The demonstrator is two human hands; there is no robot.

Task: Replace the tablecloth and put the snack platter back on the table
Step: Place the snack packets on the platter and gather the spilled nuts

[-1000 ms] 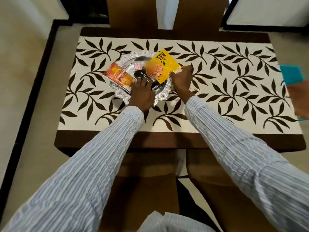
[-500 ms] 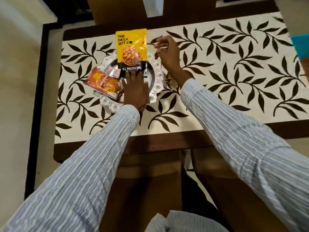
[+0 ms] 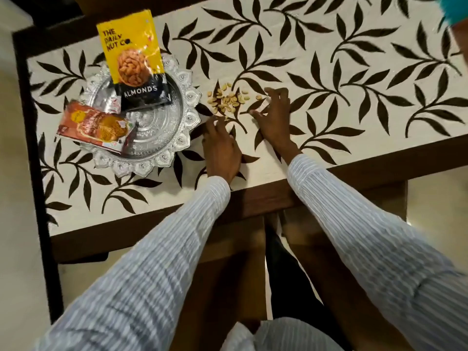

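Observation:
A cream tablecloth (image 3: 316,102) with dark leaf print covers the brown table. On its left sits the silver snack platter (image 3: 157,127), holding a yellow almond packet (image 3: 131,51) that leans over the far rim and an orange snack packet (image 3: 93,127) over the left rim. A small heap of loose nuts (image 3: 228,100) lies on the cloth just right of the platter. My left hand (image 3: 220,145) rests flat on the cloth below the nuts, fingers apart. My right hand (image 3: 273,115) is to the right of the heap, fingers spread and curled toward it, holding nothing I can see.
The table's near edge (image 3: 266,198) runs under my forearms, with brown chairs (image 3: 228,262) below it. A teal object (image 3: 455,8) and part of another person show at the top right corner. Pale floor lies to the left.
My left hand left the platter and came down onto the cloth. My right hand lowered beside the nuts, which now lie exposed. The view shifted closer and leftward.

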